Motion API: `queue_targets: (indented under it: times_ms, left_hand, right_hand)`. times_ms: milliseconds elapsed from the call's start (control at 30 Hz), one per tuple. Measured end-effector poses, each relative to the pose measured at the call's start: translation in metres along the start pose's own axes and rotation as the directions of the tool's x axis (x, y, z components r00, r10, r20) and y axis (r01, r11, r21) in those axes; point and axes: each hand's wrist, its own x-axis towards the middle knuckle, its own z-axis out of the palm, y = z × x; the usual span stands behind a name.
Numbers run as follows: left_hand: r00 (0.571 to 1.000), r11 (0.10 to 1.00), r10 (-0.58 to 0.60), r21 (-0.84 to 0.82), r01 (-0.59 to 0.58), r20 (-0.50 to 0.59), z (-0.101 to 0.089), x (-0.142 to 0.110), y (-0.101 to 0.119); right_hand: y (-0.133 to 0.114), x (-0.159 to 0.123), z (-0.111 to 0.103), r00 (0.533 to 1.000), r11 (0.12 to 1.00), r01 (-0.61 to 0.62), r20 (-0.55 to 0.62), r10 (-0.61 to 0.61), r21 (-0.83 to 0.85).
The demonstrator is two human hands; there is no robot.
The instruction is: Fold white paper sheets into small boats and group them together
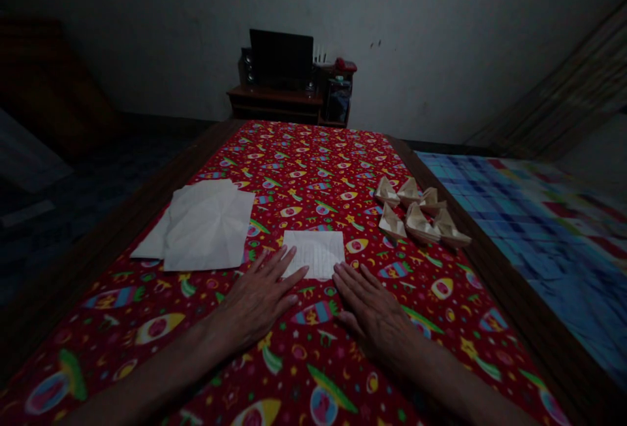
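Observation:
A small folded sheet of white paper [313, 251] with faint lines lies flat on the red patterned cloth [313, 341]. My left hand [259, 295] rests palm down with its fingers spread, the fingertips over the paper's left and lower left edge. Also palm down, my right hand [369, 302] has its fingers stretched out and touches the paper's lower right corner. Neither hand grips anything. Left of the paper is a stack of larger white sheets [210, 230], the top one marked with creases. To the right stand several folded paper boats [416, 220] in two rows.
The cloth covers a long surface with dark wooden edges [524, 334]. At its far end a desk [274, 96] holds a dark monitor [281, 55], speakers and a red telephone [345, 65]. Blue checked bedding [490, 197] lies along the right side. The room is dim.

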Motion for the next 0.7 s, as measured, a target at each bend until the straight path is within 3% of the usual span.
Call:
queue_targets:
  times_ms: [200,400,600,700]
  left_hand:
    - [1.000,1.000,-0.016,0.018,0.016,0.006,-0.010,-0.016,-0.010]
    - [0.994,0.994,-0.077,-0.082,0.070,-0.080,-0.011,-0.011,-0.004]
    - [0.985,0.983,-0.091,-0.174,0.065,-0.145,-0.005,0.000,-0.003]
    - [0.984,0.980,-0.108,-0.180,0.082,-0.140,-0.005,0.001,-0.009]
  right_hand:
    - [-0.009,0.007,-0.001,0.997,0.999,-0.041,-0.074,0.039,-0.020]
    - [-0.008,0.029,0.017,0.988,0.993,-0.009,-0.156,-0.010,-0.118]
    - [-0.031,0.061,0.013,0.994,0.964,0.082,-0.047,-0.097,-0.254]
    - [-0.039,0.064,0.012,0.991,0.932,0.091,-0.058,-0.119,-0.352]
